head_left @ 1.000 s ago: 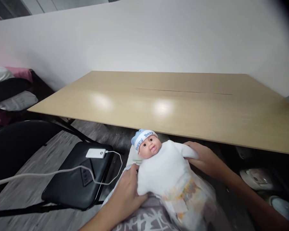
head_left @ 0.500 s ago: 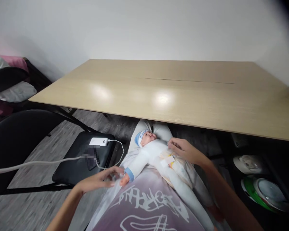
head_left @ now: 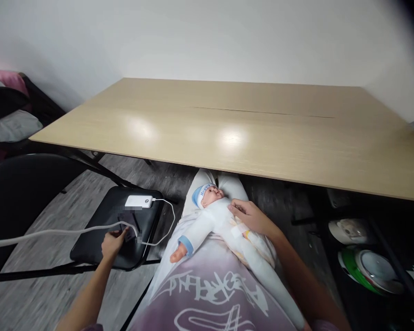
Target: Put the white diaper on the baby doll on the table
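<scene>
A baby doll [head_left: 224, 216] lies face up across my lap, in a white suit with blue cuffs, a diaper and a blue-and-white cap. My right hand [head_left: 251, 217] is on its chest, fingers curled together against the white cloth. To the left, my left hand [head_left: 113, 243] pinches the near edge of a dark phone [head_left: 130, 227] on the black chair seat. The phone is partly blurred by pixelation, and a cable crosses over it. Just beyond it lies a white power bank [head_left: 138, 201], with a white cord plugged into its right end.
A wooden table [head_left: 207, 124] spans the view ahead, against a white wall. The black folding chair [head_left: 96, 250] stands at my left, with a thick white cable [head_left: 51, 233] running over it. On the lower right, a dark shelf holds a green-rimmed container [head_left: 352, 271] and a white item [head_left: 348, 231].
My left hand has moved left from beside the doll's arm to the phone on the chair and closed on its edge. My right hand has shifted slightly left and settled on the doll's chest.
</scene>
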A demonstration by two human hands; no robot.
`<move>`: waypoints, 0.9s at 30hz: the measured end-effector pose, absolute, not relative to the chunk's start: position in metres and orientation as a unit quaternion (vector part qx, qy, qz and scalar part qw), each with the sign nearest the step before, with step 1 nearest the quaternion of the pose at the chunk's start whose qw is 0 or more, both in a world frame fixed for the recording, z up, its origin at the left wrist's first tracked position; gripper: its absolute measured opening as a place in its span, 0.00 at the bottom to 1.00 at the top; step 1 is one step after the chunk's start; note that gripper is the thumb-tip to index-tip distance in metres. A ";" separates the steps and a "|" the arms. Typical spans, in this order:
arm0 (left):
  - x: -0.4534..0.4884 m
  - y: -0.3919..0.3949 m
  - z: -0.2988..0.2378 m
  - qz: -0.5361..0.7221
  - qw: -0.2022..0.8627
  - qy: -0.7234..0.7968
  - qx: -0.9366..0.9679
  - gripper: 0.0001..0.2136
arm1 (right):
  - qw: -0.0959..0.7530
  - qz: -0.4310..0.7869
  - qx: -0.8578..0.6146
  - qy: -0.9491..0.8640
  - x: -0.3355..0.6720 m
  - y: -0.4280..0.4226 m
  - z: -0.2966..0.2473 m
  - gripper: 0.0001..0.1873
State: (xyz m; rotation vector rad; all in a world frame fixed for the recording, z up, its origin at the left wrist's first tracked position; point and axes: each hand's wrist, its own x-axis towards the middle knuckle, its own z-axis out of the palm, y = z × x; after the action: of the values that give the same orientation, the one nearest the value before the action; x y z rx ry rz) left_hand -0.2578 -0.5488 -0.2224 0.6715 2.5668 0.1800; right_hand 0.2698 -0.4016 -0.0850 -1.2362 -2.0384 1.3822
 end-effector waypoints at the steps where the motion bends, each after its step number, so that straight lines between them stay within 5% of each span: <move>1: -0.258 -0.546 -0.227 0.058 0.232 0.945 0.223 0.40 | 0.192 0.492 -0.442 -0.725 0.270 -0.402 -0.087 0.24; 27: -0.287 -0.526 -0.268 0.081 0.191 0.974 0.094 0.40 | 0.225 0.501 -0.445 -0.707 0.276 -0.398 -0.115 0.25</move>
State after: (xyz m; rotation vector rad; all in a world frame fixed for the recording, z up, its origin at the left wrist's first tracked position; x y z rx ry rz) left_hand -0.2866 -0.5263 -0.2678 0.2645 2.7345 0.2282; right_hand 0.2760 -0.3983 -0.1152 -1.2273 -1.9498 1.3829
